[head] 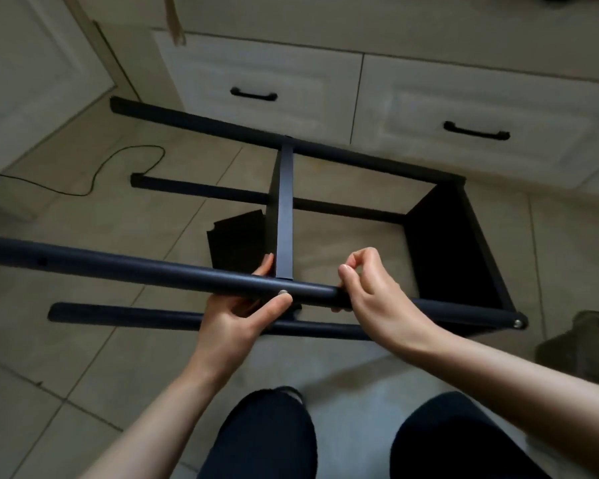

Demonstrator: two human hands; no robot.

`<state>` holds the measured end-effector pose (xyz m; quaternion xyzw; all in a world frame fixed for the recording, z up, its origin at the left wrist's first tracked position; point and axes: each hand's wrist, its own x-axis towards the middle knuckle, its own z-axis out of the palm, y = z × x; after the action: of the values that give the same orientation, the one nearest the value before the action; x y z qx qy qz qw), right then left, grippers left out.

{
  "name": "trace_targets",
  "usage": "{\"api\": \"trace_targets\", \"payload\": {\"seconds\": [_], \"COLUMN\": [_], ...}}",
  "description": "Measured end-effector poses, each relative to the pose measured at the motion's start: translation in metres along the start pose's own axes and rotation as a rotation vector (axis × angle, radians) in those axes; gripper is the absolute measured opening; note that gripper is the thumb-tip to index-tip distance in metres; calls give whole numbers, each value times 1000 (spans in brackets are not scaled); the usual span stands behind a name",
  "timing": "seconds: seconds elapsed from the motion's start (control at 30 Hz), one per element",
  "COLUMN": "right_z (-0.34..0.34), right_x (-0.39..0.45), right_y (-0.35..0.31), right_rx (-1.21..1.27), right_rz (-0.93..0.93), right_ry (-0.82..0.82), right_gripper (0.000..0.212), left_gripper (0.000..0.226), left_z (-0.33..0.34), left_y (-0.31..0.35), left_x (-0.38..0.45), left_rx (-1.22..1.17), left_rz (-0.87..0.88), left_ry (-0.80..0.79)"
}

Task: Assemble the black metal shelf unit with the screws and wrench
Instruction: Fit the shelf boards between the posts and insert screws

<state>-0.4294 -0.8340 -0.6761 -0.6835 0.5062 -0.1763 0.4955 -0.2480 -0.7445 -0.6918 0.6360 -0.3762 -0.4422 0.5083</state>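
The black metal shelf unit (pixel 446 243) lies on its side on the tiled floor, its four round legs pointing left. The upper near leg (pixel 135 267) runs across the middle of the view. A flat black crossbar (pixel 285 209) joins it to the far leg. My left hand (pixel 242 312) wraps around the near leg from below, its thumb beside a small silver screw (pixel 283 292) set in the leg at the crossbar's end. My right hand (pixel 370 292) grips the same leg just right of the screw, thumb and forefinger pinched together above it. No wrench is visible.
White drawers with black handles (pixel 253 94) stand behind the frame. A black cable (pixel 118 167) trails over the floor at the left. A loose black panel (pixel 237 242) lies under the frame. An olive object (pixel 581 347) sits at the right edge. My knees (pixel 267 433) fill the bottom.
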Motion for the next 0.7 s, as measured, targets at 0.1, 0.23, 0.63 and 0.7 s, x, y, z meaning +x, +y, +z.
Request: {"api": "trace_targets", "payload": {"seconds": [0.1,0.23,0.63,0.7], "right_z": [3,6,13,14], "right_x": [1,3,3,3], "right_y": [10,18,35,35], "right_rx": [-79,-109,-150,-154], "right_rz": [-8,8,32,40], "right_ry": [14,6,-16,-15], "right_gripper": [17,18,18,18], "left_gripper": [65,62,61,60], "left_z": [3,6,13,13], "left_y": [-18,-31,-55,-58], "left_x": [-2,-3,-7,-7], "left_rx": [-47,-84,-151,-151], "left_rz": [-22,-62,-128,-138], "left_ry": [2,13,2,6]}}
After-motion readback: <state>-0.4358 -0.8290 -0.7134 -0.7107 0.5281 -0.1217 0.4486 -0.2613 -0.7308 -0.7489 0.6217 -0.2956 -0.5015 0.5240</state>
